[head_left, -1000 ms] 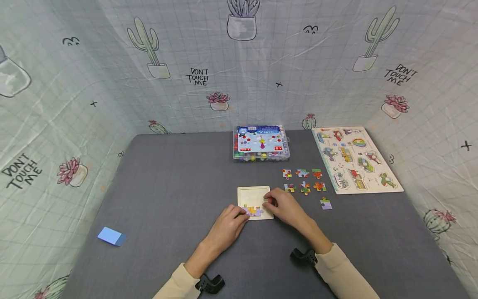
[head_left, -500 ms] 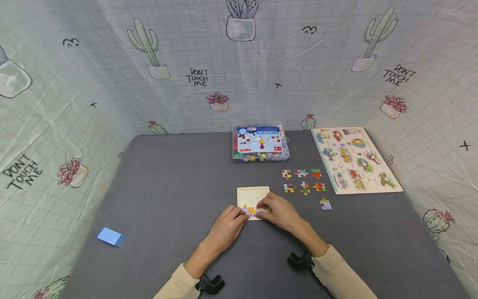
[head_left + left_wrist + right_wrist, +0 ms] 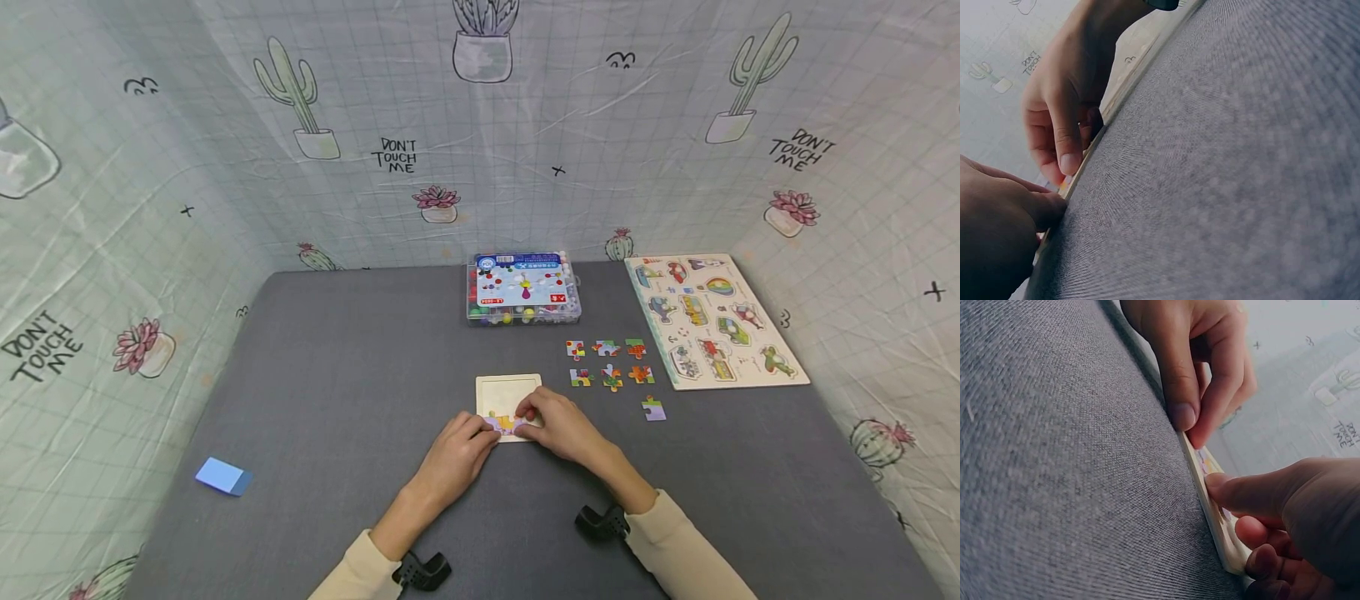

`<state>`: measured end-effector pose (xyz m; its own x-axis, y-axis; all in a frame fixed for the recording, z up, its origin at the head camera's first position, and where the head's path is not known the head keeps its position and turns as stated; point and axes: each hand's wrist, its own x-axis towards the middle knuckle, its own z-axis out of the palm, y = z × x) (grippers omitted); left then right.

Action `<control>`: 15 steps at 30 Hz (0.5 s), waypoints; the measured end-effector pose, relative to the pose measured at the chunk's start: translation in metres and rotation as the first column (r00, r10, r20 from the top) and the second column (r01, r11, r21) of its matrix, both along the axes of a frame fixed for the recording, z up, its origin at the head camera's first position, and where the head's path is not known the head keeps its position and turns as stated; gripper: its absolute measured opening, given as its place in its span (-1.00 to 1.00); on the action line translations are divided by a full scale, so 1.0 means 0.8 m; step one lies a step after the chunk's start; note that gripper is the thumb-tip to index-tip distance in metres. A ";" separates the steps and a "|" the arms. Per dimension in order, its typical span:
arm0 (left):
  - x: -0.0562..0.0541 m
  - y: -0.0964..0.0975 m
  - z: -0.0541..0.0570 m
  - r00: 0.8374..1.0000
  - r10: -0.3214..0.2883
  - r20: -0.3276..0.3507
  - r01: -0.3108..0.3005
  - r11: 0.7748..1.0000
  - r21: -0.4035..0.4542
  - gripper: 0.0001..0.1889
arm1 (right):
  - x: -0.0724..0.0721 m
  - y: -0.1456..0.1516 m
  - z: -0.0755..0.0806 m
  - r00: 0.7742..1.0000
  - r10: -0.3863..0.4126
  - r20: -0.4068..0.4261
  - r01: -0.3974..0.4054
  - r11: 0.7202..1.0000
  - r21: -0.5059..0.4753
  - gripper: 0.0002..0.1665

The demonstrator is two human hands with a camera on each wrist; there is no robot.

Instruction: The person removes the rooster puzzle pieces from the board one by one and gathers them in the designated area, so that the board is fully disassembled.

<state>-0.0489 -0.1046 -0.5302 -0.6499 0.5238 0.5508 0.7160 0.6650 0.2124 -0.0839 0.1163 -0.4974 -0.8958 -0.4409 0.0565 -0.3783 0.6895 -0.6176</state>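
A small square wooden puzzle tray (image 3: 508, 388) lies flat on the grey cloth, between both hands. Joined jigsaw pieces (image 3: 504, 424) in purple and yellow line its near side. My left hand (image 3: 456, 450) pinches the tray's near-left corner between thumb and fingers; in the right wrist view the thumb of that left hand (image 3: 1194, 369) is at the rim. My right hand (image 3: 564, 427) reaches over the tray's right side, thumb and index finger pinching a jigsaw piece at the right end of the row. Its fingers partly cover that piece.
Several loose jigsaw pieces (image 3: 612, 377) lie right of the tray, with one purple-green piece (image 3: 654, 409) nearer. Behind stands a clear box of coloured beads (image 3: 523, 288). A picture board (image 3: 720, 325) lies at the far right, a blue block (image 3: 223, 476) at the left.
My right hand has moved left and nearer, from the tray's right edge onto the pieces, then stayed there. The left hand has kept its place at the corner.
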 end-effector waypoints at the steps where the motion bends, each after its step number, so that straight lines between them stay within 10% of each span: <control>1: 0.000 0.000 0.000 1.000 0.001 -0.001 -0.001 1.000 0.000 -0.92 | 0.000 0.000 0.000 1.000 0.001 0.006 -0.001 1.000 -0.004 -0.77; 15: 0.000 -0.001 0.000 1.000 -0.001 0.024 0.001 1.000 -0.007 -0.93 | -0.004 0.004 -0.001 0.995 0.049 0.083 -0.039 0.992 -0.118 -0.88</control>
<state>-0.0492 -0.1055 -0.5303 -0.6625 0.5278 0.5315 0.7112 0.6660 0.2252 -0.0871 0.1192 -0.4980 -0.8793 -0.4751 0.0335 -0.3492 0.5953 -0.7237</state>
